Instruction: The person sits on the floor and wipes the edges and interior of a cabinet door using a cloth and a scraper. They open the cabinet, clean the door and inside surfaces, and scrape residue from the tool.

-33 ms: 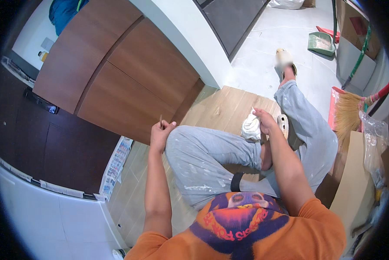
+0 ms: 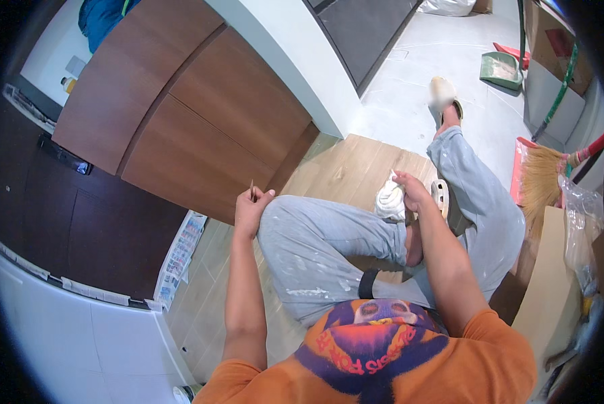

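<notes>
White, soft-looking bunched cloth hangs from the seated person's right hand, its upper edge pinched between thumb and fingers, the rest bundled below. I cannot tell from here whether its underside touches the pale wood-look floor; just beside it sits a cream clog with holes. With so little of the fabric gripped, a loosened thumb might let the bundle slump onto that floor or the shoe and pick up grit.

At the bent left knee, the left hand has its fingers curled around a slim brown stick-like piece, only its narrow end poking up. Whether that end is sharp, I can't make out. If it is, a careless outward swing could scrape the brown wood-look cabinet front, and a jerk of the knee might jog it loose.

Pale smears mark the grey-blue trousers; were they wet, the cloth could get stained by brushing them. Over by the right leg, the yellow straw broom stands near enough that a sideways shift of that knee might topple it.
</notes>
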